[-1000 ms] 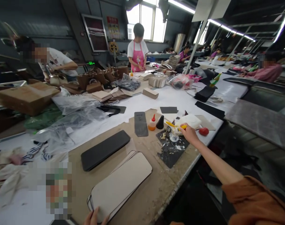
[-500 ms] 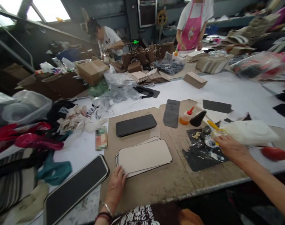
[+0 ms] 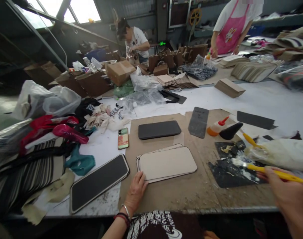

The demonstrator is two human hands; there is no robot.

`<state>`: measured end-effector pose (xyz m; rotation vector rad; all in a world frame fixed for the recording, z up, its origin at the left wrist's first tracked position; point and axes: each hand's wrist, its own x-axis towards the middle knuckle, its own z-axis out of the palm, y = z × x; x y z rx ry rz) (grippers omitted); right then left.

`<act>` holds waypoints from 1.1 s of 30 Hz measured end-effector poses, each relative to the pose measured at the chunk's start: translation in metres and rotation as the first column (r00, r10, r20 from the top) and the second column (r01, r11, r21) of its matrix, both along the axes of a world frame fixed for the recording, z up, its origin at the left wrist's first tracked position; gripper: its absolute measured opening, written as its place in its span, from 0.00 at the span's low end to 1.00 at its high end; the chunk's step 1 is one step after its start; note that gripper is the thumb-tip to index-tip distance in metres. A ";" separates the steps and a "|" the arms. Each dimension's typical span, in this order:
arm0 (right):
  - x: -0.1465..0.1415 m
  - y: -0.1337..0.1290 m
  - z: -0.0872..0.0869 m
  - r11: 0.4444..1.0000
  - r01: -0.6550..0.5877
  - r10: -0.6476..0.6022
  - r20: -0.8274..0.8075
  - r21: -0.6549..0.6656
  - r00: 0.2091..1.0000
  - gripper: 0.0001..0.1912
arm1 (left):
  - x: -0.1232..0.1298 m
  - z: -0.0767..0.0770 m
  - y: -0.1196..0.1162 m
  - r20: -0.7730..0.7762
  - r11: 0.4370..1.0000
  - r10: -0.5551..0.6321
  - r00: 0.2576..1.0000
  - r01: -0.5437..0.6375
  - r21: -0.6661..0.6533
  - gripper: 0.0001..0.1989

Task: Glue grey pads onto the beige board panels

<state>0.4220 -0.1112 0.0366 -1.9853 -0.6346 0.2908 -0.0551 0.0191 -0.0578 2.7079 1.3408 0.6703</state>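
My right hand (image 3: 285,192) is closed around the yellow handle of a glue brush (image 3: 257,168). Its bristles, coated white, touch a dark, glue-smeared board (image 3: 223,177). My left hand (image 3: 136,189) lies with outstretched fingers at the lower left corner of a small stack of beige panels (image 3: 167,162), fingertips on the edge. Behind that stack lies a dark rectangular panel (image 3: 159,130). A second yellow-handled tool (image 3: 252,140) rests beside a whitish plastic container (image 3: 283,151).
A glue bottle with red tip (image 3: 217,126) stands near a black cone-shaped object (image 3: 231,131). On the left are a phone (image 3: 123,138), a dark panel with a pale border (image 3: 100,182) and fabric scraps (image 3: 80,161). Two people work across the table, one in a pink apron (image 3: 231,35).
The view has shifted left. My right hand, earlier low over the smeared board, has drawn back towards me and now shows the brush in it. My left hand stays at the panels' corner.
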 end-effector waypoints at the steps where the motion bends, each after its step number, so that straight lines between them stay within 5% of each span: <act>1: -0.035 0.016 0.002 0.993 0.120 -0.119 -0.054 0.010 0.991 0.12 | -0.002 0.002 0.001 0.006 1.000 -0.017 1.000 0.017 -0.022 0.14; 3: -0.110 0.053 0.001 0.999 -0.044 0.044 -0.213 0.005 0.976 0.16 | -0.006 0.005 0.003 0.018 0.996 -0.046 0.999 0.048 -0.072 0.15; 6: -0.214 0.106 -0.008 0.930 -0.352 0.368 -0.280 0.108 0.887 0.19 | -0.011 0.007 0.005 0.024 0.990 -0.079 0.997 0.081 -0.118 0.17; 10: -0.293 0.145 -0.026 0.802 -0.579 0.597 -0.220 0.149 0.771 0.16 | -0.013 0.006 0.007 0.017 0.988 -0.099 0.995 0.100 -0.118 0.16; 13: -0.289 0.149 -0.030 0.833 -0.548 0.553 -0.127 0.081 0.823 0.17 | -0.012 0.004 0.009 0.006 0.991 -0.107 0.994 0.107 -0.082 0.15; 18: -0.208 0.126 -0.021 0.952 -0.271 0.292 0.151 -0.143 0.944 0.22 | -0.013 0.000 0.011 0.035 0.991 -0.131 0.991 0.132 -0.034 0.14; 23: -0.166 0.101 -0.018 0.956 -0.171 0.263 0.438 -0.239 0.860 0.21 | -0.014 -0.002 0.014 0.043 0.988 -0.155 0.987 0.155 -0.002 0.15; 28: -0.248 0.100 -0.016 0.907 -0.387 0.417 0.498 -0.168 0.760 0.13 | -0.018 0.001 0.017 0.060 0.981 -0.193 0.979 0.194 -0.009 0.16; 33: -0.343 0.101 -0.009 0.808 -0.588 0.574 0.287 -0.041 0.767 0.08 | -0.027 0.003 0.024 0.114 0.969 -0.240 0.964 0.245 -0.034 0.14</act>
